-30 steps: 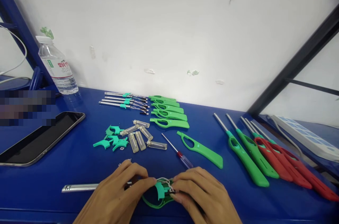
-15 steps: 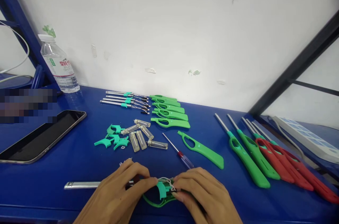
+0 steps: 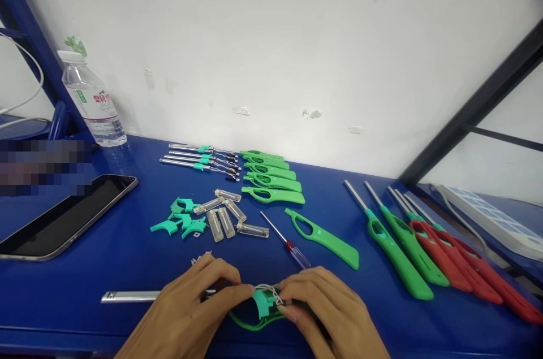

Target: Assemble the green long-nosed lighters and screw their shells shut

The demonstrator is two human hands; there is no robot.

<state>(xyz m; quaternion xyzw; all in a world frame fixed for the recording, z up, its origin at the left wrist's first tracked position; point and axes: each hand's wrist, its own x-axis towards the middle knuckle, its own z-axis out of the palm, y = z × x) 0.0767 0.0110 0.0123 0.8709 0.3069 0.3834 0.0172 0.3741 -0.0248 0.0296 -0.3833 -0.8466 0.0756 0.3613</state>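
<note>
Left hand (image 3: 190, 305) and right hand (image 3: 328, 308) pinch a green lighter shell (image 3: 259, 314); bottle (image 3: 92, 102) label's red writing unreadable.

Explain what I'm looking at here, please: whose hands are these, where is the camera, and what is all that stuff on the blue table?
The camera sits on a person's head, looking forward and down, so the two bare hands at the bottom are that person's own. There is no machine. The left hand and the right hand together pinch a half-built green lighter with thin white wires, its metal tube lying out to the left. On the blue table lie teal triggers, clear fuel cells, a small screwdriver, green shell halves, wired metal tubes and, at right, finished green and red lighters. A water bottle and a tablet sit at left.
</note>
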